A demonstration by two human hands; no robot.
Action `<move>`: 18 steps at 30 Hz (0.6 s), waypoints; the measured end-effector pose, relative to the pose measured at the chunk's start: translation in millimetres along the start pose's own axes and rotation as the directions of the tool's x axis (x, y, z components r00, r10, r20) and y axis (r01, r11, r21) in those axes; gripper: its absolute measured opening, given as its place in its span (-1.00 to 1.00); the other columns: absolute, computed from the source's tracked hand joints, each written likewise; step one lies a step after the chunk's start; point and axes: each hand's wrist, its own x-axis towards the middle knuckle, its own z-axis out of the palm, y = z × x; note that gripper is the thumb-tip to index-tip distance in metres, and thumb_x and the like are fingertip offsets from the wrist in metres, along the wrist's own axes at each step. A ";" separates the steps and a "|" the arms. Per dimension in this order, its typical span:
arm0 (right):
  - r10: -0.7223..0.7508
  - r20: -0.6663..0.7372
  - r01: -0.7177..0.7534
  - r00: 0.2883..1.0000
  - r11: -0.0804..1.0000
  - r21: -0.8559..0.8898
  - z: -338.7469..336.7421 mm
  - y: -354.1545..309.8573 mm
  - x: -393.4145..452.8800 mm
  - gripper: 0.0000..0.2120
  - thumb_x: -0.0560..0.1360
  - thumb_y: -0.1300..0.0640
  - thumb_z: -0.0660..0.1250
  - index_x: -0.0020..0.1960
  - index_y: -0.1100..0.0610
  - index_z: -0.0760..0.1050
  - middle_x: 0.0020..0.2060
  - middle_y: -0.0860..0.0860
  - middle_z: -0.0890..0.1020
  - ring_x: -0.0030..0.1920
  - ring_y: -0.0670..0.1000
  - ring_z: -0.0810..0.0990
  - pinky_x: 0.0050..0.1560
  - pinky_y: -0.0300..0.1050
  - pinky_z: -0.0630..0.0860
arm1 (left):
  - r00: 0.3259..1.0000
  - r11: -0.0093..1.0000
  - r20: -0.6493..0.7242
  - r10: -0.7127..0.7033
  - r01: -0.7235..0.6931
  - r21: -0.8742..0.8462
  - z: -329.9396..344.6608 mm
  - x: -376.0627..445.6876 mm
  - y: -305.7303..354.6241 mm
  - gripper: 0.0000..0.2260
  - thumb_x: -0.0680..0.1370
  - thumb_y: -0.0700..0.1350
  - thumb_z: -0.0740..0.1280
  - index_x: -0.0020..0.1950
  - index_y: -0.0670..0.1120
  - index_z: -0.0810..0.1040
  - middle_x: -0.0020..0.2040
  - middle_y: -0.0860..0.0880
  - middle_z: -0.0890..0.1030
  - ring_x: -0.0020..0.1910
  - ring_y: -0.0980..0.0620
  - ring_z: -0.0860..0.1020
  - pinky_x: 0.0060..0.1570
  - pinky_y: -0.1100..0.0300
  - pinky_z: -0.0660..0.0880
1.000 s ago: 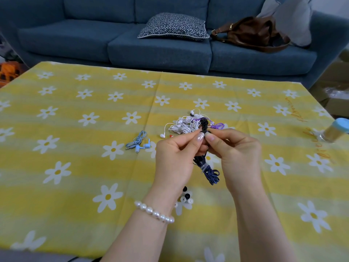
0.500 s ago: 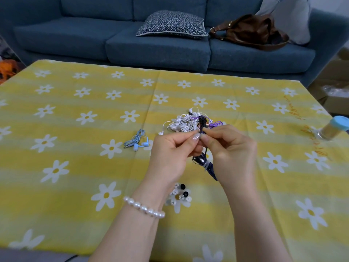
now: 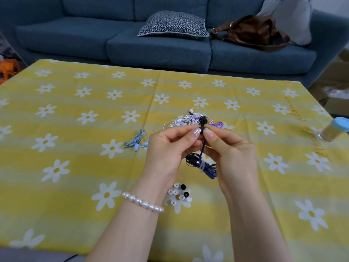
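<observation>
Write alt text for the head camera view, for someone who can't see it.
A left hand and right hand pinch a black earbud, its tied dark cable dangling over a yellow daisy tablecloth. Nearby lie tangled white earphones, blue earphones and loose ear tips.

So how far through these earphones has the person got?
Early, it seems. One blue earphone set lies apart on the left, probably finished, and loose ear tips sit heaped near the wrists. In hand: the left hand and right hand both pinch the bud of a dark earphone set, its cord bundled. Left to do: the white and purple tangle behind the hands.
</observation>
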 end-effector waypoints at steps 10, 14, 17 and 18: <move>-0.132 -0.001 0.126 0.991 0.951 -0.281 -5.8 1.4 1.8 -0.84 0.35 0.37 0.43 -0.22 0.12 0.64 -0.37 -0.02 0.65 -0.29 -0.03 0.64 -0.20 -0.25 0.57 | 0.999 0.972 -0.041 0.032 -0.021 0.234 -0.6 -0.9 0.3 -0.88 0.48 -0.30 0.34 -0.19 -0.12 0.62 -0.44 0.04 0.61 -0.46 0.16 0.51 -0.33 0.29 0.51; -0.189 0.079 0.205 0.979 0.892 -0.402 -9.0 -0.8 2.2 -0.79 0.33 0.37 0.44 -0.26 0.06 0.62 -0.35 -0.04 0.62 -0.35 -0.19 0.55 -0.24 -0.38 0.45 | 0.997 0.965 -0.028 -0.067 0.072 0.251 -1.6 -0.1 -0.2 -0.86 0.51 -0.28 0.30 -0.21 -0.16 0.61 -0.46 0.03 0.59 -0.48 0.17 0.50 -0.40 0.32 0.49; -0.176 0.103 0.203 0.979 0.893 -0.402 -10.1 -1.6 2.9 -0.78 0.32 0.38 0.45 -0.27 0.05 0.62 -0.38 -0.09 0.61 -0.36 -0.24 0.54 -0.26 -0.42 0.42 | 0.993 0.965 -0.021 -0.116 0.118 0.235 -1.6 0.0 -0.1 -0.83 0.53 -0.26 0.28 -0.23 -0.16 0.60 -0.46 0.03 0.57 -0.49 0.18 0.49 -0.41 0.33 0.49; -0.167 0.098 0.192 0.981 0.898 -0.396 -10.6 -1.0 3.4 -0.78 0.32 0.37 0.45 -0.27 0.04 0.63 -0.40 -0.13 0.62 -0.37 -0.23 0.54 -0.25 -0.40 0.43 | 0.991 0.968 -0.022 -0.132 0.134 0.212 -1.5 0.0 0.2 -0.82 0.53 -0.25 0.27 -0.23 -0.16 0.60 -0.46 0.02 0.57 -0.49 0.18 0.49 -0.42 0.33 0.49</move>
